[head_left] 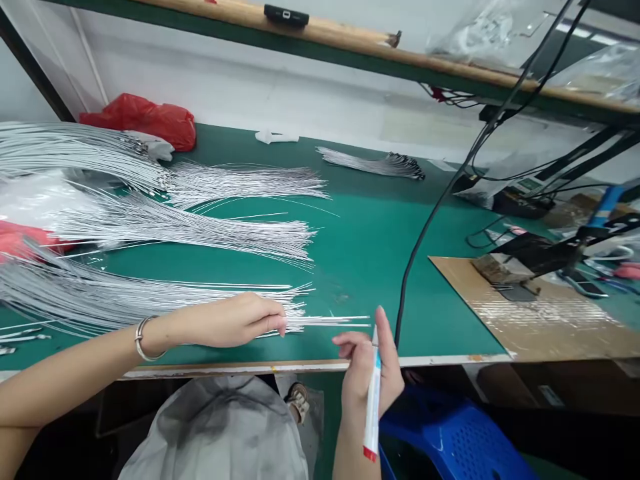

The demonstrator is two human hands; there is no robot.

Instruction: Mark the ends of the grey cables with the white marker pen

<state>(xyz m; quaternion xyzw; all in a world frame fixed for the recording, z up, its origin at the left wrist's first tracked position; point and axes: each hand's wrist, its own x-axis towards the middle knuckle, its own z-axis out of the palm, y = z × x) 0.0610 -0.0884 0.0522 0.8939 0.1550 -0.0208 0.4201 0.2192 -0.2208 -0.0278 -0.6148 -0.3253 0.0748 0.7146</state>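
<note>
My left hand (240, 321) rests on the near bundle of thin white wires (150, 297) at the front of the green table (370, 253), fingers pinched shut on a few wire ends that stick out to the right. My right hand (367, 370) hovers just right of those wire tips, closed around a white tube with blue print and a red cap (373, 400), its nozzle pointing up toward the wire ends. A silver bracelet (143, 340) circles my left wrist.
More white wire bundles (235, 230) fan across the left half of the table, and another small bundle (373, 163) lies at the back. A red bag (145, 120) sits far left. A black cable (435, 213) crosses the table. Cardboard with tools (540, 313) lies right; a blue stool (450, 440) stands below.
</note>
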